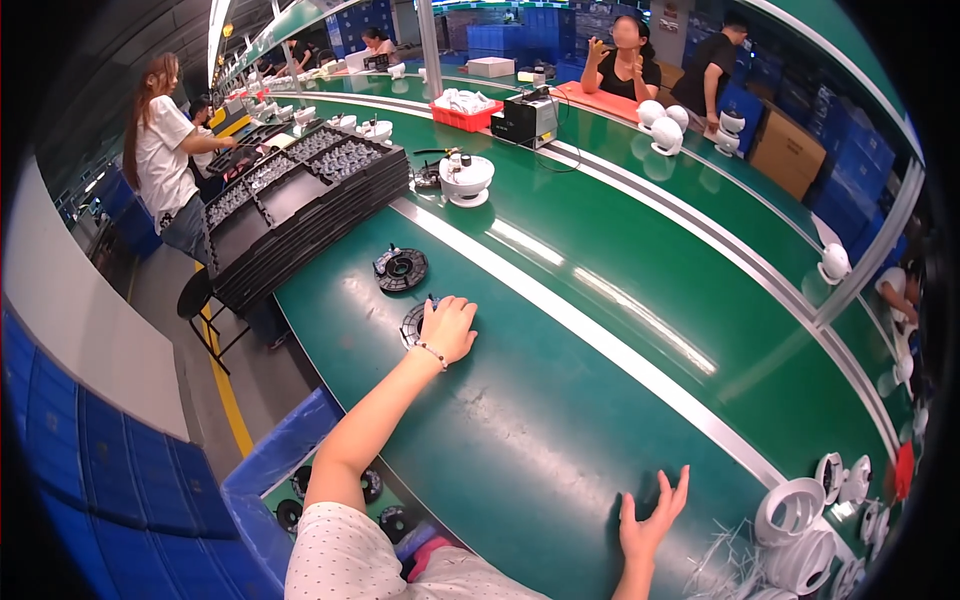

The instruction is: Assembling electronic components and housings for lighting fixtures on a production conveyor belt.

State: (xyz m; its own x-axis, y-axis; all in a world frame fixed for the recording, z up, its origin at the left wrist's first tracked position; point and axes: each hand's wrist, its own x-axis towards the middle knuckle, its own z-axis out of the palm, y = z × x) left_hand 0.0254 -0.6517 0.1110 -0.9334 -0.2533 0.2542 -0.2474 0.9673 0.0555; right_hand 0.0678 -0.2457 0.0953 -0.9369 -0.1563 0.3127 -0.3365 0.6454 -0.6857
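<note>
My left hand (449,331) reaches out over the green bench, fingers curled over the right side of a black ring-shaped plastic part (412,324). The hand hides about half of this part, which lies on or just above the bench. Just beyond it rests a second black ring-shaped part (404,270) with a small clump of wires or fittings at its left edge. My right hand (647,517) hovers above the near right of the bench, its fingers spread and nothing in it. Close by on its right is a pile of thin clear strips (722,568).
Stacked black trays (300,235) of small parts stand at the far left. A white round housing (466,180) sits on the conveyor (640,270). White ring housings (790,510) crowd the right corner. Below the bench, a blue-lined bin (250,490) holds black rings. Several people work farther off.
</note>
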